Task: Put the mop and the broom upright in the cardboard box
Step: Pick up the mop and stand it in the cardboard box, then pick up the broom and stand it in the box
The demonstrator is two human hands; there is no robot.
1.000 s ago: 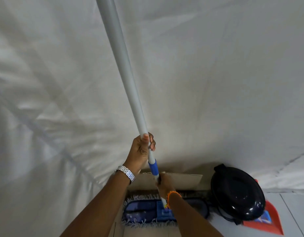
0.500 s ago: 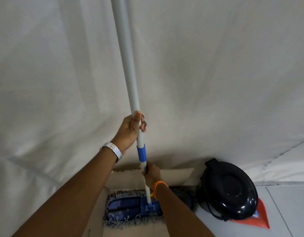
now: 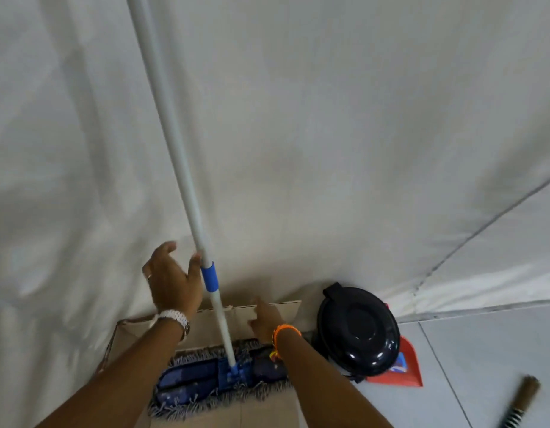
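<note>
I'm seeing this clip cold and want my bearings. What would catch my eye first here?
First, the long pale mop handle rising diagonally from the blue fringed mop head in the cardboard box at bottom centre, against white fabric. The left hand is spread open beside the handle's blue collar, the right hand lower, near the box's back wall. A glossy black lidded bin stands right of the box, over a red dustpan.
</note>
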